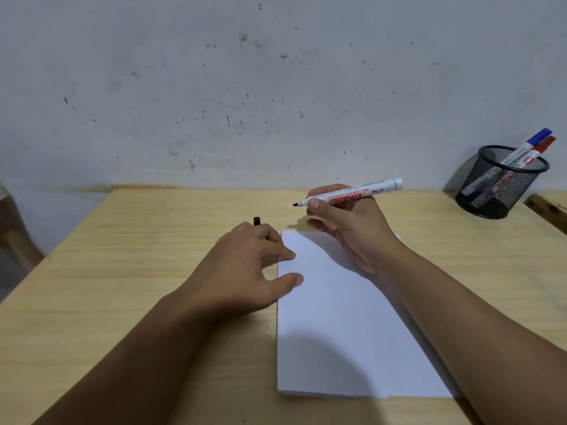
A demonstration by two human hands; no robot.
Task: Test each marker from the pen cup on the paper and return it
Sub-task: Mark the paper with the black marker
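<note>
My right hand (346, 228) holds an uncapped white marker (352, 193) with a black tip, lifted above the far edge of the white paper (340, 332) and pointing left. My left hand (251, 265) rests on the paper's left edge, thumb and a finger on the sheet, with the marker's black cap (257, 221) sticking out between its fingers. Short red and blue strokes show at the paper's far left corner (281, 234). The black mesh pen cup (500, 182) stands at the far right with a blue-capped marker (535, 139) and a red-capped marker (544, 144) in it.
The wooden table (138, 271) reaches back to a stained grey wall (245, 87). A second wooden surface (549, 207) adjoins at the right, just behind the cup. Part of a chair (15, 234) shows at the left edge.
</note>
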